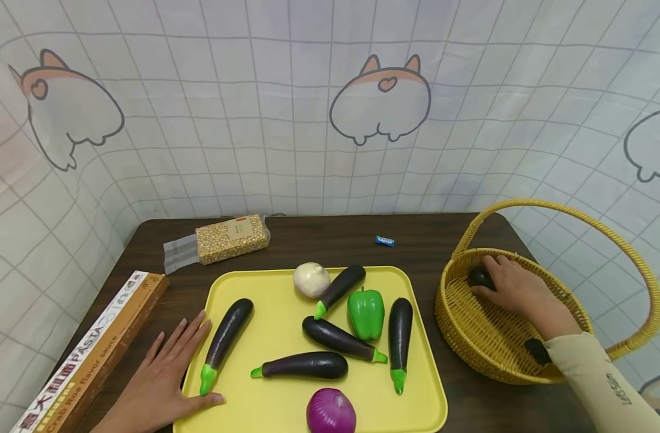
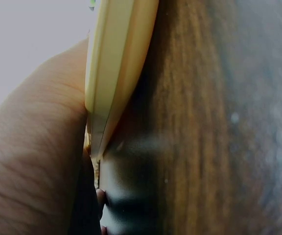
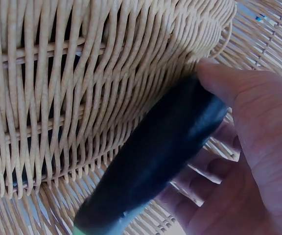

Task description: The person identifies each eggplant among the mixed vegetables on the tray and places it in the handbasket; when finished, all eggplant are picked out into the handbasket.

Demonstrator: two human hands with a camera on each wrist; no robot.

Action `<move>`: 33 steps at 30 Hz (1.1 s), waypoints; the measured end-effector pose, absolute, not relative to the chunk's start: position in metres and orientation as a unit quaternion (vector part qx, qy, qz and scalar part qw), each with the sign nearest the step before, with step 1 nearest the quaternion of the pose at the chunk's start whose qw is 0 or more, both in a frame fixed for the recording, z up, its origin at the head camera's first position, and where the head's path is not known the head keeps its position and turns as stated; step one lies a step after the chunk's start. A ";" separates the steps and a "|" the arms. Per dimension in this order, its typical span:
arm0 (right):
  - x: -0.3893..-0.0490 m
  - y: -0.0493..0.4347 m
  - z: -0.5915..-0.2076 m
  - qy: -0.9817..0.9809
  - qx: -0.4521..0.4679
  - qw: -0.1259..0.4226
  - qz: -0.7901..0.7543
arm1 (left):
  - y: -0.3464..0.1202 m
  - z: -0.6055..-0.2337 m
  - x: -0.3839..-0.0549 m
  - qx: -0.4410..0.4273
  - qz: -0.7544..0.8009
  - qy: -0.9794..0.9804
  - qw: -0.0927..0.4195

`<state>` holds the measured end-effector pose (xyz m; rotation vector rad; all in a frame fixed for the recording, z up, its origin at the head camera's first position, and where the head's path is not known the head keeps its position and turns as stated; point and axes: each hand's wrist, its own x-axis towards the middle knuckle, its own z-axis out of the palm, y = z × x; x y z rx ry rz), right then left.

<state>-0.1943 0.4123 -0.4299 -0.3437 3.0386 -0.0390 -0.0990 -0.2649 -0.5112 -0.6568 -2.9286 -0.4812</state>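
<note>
Inside the yellow wicker basket (image 1: 460, 338), my right hand (image 1: 516, 290) grips a dark eggplant (image 3: 148, 152), thumb on one side and fingers on the other. Part of another dark object (image 1: 537, 350) shows in the basket near the sleeve. My left hand (image 1: 165, 376) lies with fingers spread at the left edge of a yellow tray (image 1: 276, 325), thumb over the rim. Closest to that hand on the tray is an eggplant (image 1: 228, 337) with a green stem. The left wrist view shows mostly the tray's side and the dark table.
Several more eggplants (image 1: 314, 365), a green bell pepper (image 1: 366, 314), a purple onion (image 1: 331, 412) and a white bulb (image 1: 311, 279) are on the tray. A pasta box (image 1: 100, 349) lies left, a bag of corn kernels (image 1: 232, 239) behind, a small blue packet (image 1: 385, 240) at the back. The basket's handle (image 1: 595, 222) arches up.
</note>
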 end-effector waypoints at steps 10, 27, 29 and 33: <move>-0.190 0.410 -0.416 0.993 -0.110 0.025 0.014 | -0.265 -0.512 -0.098 -0.219 -0.162 -0.961 0.055; -0.166 0.363 -0.364 0.990 -0.137 -0.040 0.013 | -0.265 -0.511 -0.099 -0.223 -0.160 -0.960 0.061; -0.163 0.353 -0.360 0.987 -0.149 -0.051 0.011 | -0.265 -0.511 -0.099 -0.223 -0.159 -0.960 0.062; -0.160 0.333 -0.354 0.979 -0.185 -0.082 0.009 | -0.265 -0.510 -0.099 -0.221 -0.158 -0.961 0.057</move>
